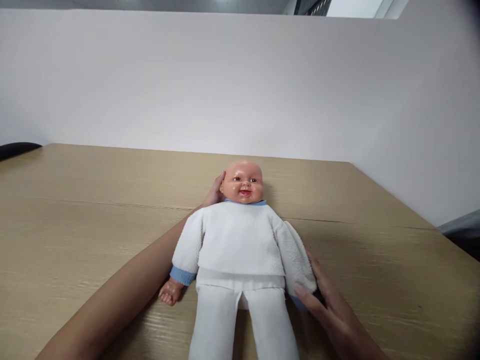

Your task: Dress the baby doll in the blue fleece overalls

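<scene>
A baby doll (242,240) lies face up on the wooden table (93,225), its head toward the far side. It wears a white fleecy top with blue collar and cuffs, and white trousers. My left hand (214,193) cups the side of the doll's bald head (243,182), its fingers partly hidden behind it. At the right, my right hand (332,307) grips the lower part of the doll's sleeve (300,260), thumb on top and fingers at the outer side. The doll's hand on that side is hidden; its other hand (171,291) shows below the blue cuff.
A pale wall (240,85) stands along the table's far edge and continues down the right side. Part of a dark, rounded object (18,148) shows at the left edge. A grey and black item (465,230) sits beyond the table's right edge.
</scene>
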Demonstrator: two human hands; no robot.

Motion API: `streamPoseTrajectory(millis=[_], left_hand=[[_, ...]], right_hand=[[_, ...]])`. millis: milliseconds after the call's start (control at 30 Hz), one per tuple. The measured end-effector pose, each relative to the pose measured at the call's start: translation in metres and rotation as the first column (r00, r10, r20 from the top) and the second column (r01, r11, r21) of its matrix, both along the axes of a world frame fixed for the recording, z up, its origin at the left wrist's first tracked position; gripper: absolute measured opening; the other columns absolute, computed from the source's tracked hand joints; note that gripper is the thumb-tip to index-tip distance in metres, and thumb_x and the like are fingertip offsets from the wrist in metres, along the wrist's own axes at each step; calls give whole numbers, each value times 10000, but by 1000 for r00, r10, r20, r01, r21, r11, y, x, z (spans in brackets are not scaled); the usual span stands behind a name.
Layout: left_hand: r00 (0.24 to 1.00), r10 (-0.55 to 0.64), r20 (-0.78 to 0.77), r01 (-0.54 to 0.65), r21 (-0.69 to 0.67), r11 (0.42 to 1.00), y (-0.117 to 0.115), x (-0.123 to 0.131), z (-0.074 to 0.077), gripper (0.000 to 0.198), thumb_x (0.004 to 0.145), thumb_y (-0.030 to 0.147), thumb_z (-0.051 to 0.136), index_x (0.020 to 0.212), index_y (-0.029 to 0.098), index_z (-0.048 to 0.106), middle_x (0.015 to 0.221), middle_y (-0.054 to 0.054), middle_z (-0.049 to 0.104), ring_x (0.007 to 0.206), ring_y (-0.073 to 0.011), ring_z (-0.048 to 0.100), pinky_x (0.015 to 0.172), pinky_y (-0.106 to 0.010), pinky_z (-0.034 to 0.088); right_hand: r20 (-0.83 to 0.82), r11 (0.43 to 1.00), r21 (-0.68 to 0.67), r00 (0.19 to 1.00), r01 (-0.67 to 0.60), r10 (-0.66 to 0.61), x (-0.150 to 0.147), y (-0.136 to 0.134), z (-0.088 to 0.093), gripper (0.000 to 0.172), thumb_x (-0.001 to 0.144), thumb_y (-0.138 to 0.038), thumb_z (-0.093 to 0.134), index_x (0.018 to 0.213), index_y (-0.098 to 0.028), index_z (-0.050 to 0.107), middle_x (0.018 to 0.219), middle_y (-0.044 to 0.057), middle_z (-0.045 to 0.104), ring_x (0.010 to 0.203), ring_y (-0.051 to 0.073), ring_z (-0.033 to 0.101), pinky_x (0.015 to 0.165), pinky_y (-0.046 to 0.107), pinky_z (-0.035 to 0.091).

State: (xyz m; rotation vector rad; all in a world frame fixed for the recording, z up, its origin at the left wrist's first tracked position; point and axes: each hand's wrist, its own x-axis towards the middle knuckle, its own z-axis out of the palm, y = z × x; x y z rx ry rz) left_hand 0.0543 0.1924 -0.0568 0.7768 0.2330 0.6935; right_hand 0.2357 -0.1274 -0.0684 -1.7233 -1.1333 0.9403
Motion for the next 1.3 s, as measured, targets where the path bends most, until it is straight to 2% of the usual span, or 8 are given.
streamPoseTrajectory(millis=[67, 133, 233, 433, 667, 900, 1067, 1300], left_hand=[[995, -63, -77, 61, -18, 998, 11, -7, 2, 772, 1054, 678, 438, 1537, 98, 601, 1398, -127, 767, 1487, -364, 585, 1351, -497, 319], [977, -160, -142, 156, -34, 987, 19, -12, 2, 820, 1045, 718, 389, 1522, 91, 613, 1388, -139, 769, 1459, -378, 611, 1333, -509, 341], [948, -272, -164, 275, -10, 962, 26, -16, -1, 915, 979, 824, 415, 1491, 101, 643, 1383, -156, 769, 1433, -410, 627, 1307, -525, 371], [943, -280, -182, 295, 57, 954, 30, -16, -9, 911, 934, 848, 490, 1448, 121, 680, 1343, -168, 786, 1402, -424, 648, 1278, -533, 405], [955, -220, -201, 235, 55, 970, 25, -16, -4, 813, 991, 758, 493, 1439, 106, 683, 1318, -174, 796, 1359, -417, 681, 1272, -536, 412], [991, -39, -129, 49, 70, 996, 19, -9, -8, 678, 982, 635, 622, 1414, 119, 704, 1305, -151, 806, 1349, -387, 689, 1287, -512, 402], [992, -11, -128, 20, 65, 998, 19, -8, -11, 662, 954, 620, 679, 1374, 110, 727, 1279, -154, 814, 1356, -384, 683, 1287, -509, 405], [992, 37, -121, -26, 93, 995, 12, -8, -5, 571, 962, 531, 708, 1361, 124, 732, 1257, -133, 824, 1339, -366, 696, 1281, -485, 411]], right_hand=[[169, 999, 43, 986, -22, 15, 2, -5, -11, 892, 1002, -607, 645, 1752, -289, 283, 1819, 92, 294, 1686, 379, 247, 1364, 588, 209], [303, 993, 101, 952, -67, 34, 4, -10, -20, 873, 998, -577, 666, 1744, -297, 311, 1795, 103, 356, 1654, 406, 328, 1341, 612, 278], [453, 985, 124, 890, -119, 50, 9, -14, -25, 882, 988, -544, 695, 1744, -307, 309, 1758, 108, 430, 1607, 434, 415, 1293, 630, 379], [558, 981, 145, 830, -129, 27, 10, -7, -19, 813, 1000, -503, 673, 1722, -292, 363, 1713, 104, 503, 1519, 437, 542, 1198, 577, 538], [583, 974, 165, 812, -155, 31, 7, -3, -16, 744, 1021, -531, 627, 1689, -301, 393, 1638, 105, 599, 1446, 398, 632, 1127, 516, 612], [578, 981, 147, 816, -128, 20, 7, -4, -17, 748, 1000, -559, 644, 1671, -302, 436, 1634, 103, 603, 1442, 399, 636, 1120, 529, 612], [573, 980, 156, 820, -123, 12, 7, -2, -19, 739, 994, -562, 648, 1657, -298, 454, 1626, 116, 610, 1452, 407, 626, 1132, 546, 601], [590, 977, 159, 807, -139, 18, 6, 1, -17, 716, 1006, -552, 637, 1636, -259, 468, 1569, 158, 655, 1393, 407, 674, 1076, 512, 647]])
